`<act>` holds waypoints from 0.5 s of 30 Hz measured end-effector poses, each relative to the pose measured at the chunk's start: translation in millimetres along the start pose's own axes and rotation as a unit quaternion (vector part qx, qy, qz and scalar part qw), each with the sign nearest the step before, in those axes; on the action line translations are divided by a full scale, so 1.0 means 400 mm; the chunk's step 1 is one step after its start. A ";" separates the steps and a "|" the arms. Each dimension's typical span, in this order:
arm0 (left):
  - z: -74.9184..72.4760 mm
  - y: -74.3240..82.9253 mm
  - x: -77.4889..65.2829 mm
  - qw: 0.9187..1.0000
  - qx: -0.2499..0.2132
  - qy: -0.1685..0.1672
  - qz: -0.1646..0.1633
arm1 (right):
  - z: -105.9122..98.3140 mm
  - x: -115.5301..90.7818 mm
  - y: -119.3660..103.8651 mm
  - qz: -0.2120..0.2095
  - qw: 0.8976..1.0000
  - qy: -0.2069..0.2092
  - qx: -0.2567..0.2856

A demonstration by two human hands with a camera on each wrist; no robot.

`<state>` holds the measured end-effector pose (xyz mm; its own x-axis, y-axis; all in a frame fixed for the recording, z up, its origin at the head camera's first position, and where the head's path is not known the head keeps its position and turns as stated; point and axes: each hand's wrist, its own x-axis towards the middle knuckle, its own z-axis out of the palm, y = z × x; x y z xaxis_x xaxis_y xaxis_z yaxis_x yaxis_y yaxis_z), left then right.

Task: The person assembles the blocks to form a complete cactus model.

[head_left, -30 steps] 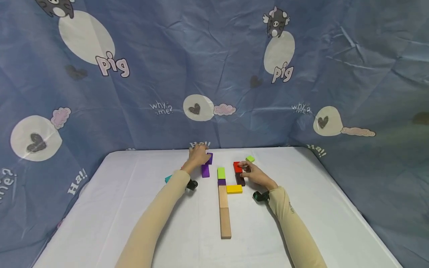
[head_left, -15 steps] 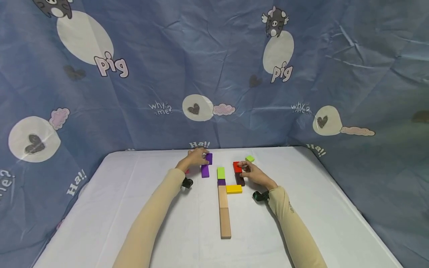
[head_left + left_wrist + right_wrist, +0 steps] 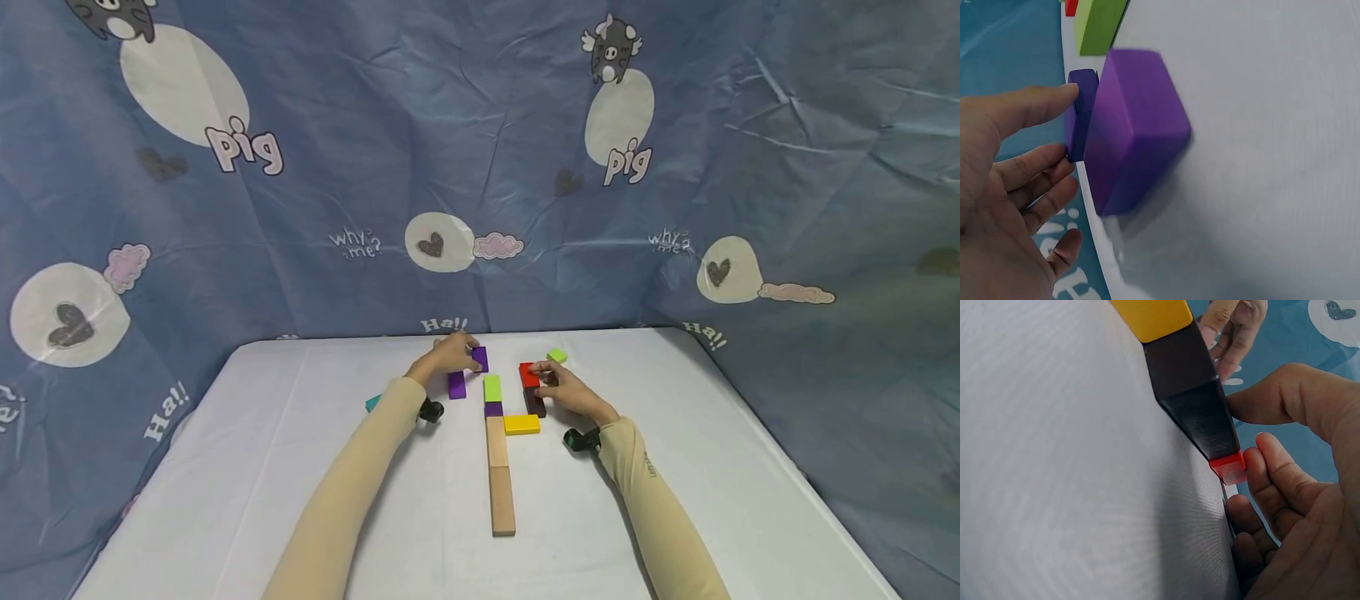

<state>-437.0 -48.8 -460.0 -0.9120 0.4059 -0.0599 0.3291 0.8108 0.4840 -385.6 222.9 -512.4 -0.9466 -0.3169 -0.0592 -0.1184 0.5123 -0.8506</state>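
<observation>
In the head view my left hand pinches a dark purple block between thumb and fingers near the table's far edge. The left wrist view shows the thumb on that block, behind a nearer purple block standing on the cloth. My right hand rests beside a red block and a black block lined up end to end. Its thumb is by the black block and a fingertip by the red one; its fingers are relaxed.
Between the hands runs a column of a lime block, a small purple block and two wooden planks. A yellow block joins it on the right. Another lime block lies behind; a teal block is partly hidden by the left arm.
My left hand shifted left, then back to the right, moving the far purple block a little right, away from the nearer purple one. My right hand stays in place.
</observation>
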 end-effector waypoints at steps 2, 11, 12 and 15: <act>0.006 0.006 0.002 1.000 -0.004 -0.001 0.001 | -0.001 0.001 0.002 -0.004 1.000 -0.002 -0.002; 0.033 0.022 0.010 1.000 -0.022 0.008 0.010 | 0.001 0.002 0.004 -0.003 1.000 0.001 -0.003; 0.033 0.025 0.008 1.000 -0.024 0.008 0.009 | 0.001 0.002 0.004 -0.003 1.000 0.001 -0.003; 0.032 0.034 0.002 1.000 -0.023 0.007 0.008 | 0.000 0.002 0.002 -0.003 1.000 0.001 -0.001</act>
<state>-430.3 -32.1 -464.6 -0.9097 0.4133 -0.0400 0.3330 0.7837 0.5243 -386.5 223.1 -513.4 -0.9461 -0.3195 -0.0527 -0.1256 0.5121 -0.8497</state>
